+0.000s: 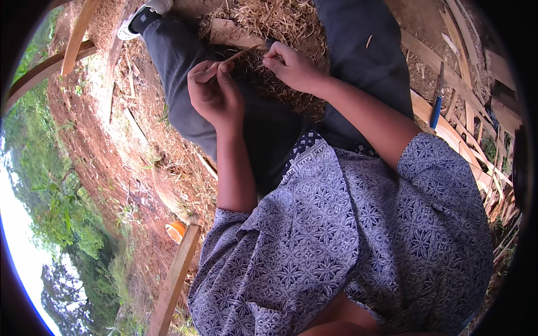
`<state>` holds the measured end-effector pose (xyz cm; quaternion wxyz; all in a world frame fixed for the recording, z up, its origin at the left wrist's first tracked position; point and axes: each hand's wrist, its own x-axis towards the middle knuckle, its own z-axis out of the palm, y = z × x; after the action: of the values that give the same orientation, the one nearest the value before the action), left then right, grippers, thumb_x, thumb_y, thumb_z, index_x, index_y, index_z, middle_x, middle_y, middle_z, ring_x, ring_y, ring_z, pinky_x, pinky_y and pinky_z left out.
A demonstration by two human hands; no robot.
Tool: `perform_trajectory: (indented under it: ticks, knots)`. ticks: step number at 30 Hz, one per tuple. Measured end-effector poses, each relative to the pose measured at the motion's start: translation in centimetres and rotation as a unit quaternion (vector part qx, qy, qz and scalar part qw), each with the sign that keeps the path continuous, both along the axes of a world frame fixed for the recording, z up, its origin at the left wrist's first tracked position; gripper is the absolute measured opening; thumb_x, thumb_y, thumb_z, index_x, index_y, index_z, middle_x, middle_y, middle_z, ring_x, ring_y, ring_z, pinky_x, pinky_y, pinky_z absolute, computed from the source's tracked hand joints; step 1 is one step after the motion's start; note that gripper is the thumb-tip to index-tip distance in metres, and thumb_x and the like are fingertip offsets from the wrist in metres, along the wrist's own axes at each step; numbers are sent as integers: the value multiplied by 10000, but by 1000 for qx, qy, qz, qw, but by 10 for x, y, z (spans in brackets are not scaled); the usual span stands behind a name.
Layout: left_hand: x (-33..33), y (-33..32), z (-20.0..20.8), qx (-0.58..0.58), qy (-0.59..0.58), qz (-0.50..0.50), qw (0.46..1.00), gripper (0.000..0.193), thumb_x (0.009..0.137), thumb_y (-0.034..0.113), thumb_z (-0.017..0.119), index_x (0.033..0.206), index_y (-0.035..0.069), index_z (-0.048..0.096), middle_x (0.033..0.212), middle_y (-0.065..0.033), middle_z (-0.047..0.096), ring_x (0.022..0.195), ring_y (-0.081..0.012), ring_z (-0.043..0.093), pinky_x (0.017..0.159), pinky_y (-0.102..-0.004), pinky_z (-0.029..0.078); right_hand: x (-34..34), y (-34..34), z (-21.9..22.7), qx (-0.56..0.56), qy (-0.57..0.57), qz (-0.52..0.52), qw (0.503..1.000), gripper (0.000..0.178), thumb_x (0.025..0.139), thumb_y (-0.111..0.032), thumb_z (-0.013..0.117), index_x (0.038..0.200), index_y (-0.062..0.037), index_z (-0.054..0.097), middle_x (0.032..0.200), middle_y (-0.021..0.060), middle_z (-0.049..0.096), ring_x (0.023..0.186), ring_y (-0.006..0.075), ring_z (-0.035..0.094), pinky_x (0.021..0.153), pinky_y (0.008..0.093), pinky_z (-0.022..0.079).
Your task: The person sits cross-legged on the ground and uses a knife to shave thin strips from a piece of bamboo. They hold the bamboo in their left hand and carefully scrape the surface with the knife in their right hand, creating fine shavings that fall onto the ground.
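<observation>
My left hand is closed in a pinch, thumb against fingers, on a thin brown wooden stick. The stick slants up to the right, and its far end comes close to my right fingertips. My right hand is also curled closed, thumb and fingers together. What lies in it, if anything, is hidden from this side. Both hands are above the gap between my legs, over a heap of wood shavings. A flat piece of pale wood lies among the shavings just beyond the hands.
At the right, a blue-handled knife rests by split wooden strips and long slats. Wooden beams stand at the left, with an orange container on the reddish soil. My dark trouser legs flank the shavings.
</observation>
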<state>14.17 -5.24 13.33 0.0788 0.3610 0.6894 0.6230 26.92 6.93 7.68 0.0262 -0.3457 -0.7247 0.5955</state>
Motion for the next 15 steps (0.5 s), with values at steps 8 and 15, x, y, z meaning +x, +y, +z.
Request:
perform_trajectory:
  ticks: [8, 15]
  knots:
    - [-1, -1, -3, 14, -13, -5, 1000, 129, 976, -84, 573, 1043, -19, 483, 1074, -140, 572, 906, -193, 678, 839, -320, 606, 0, -6, 5, 4, 15, -14, 1000, 229, 1000, -259, 627, 1071, -45, 592, 906, 96, 671, 833, 205, 656, 748, 361, 502]
    - [4, -2, -1, 17, -27, 5, 999, 142, 957, -118, 573, 985, -13, 482, 1059, -115, 542, 892, -143, 648, 829, -279, 576, -2, -16, 20, -15, 18, -19, 1000, 191, 994, -233, 625, 1092, -71, 600, 899, 81, 668, 808, 188, 642, 736, 353, 498]
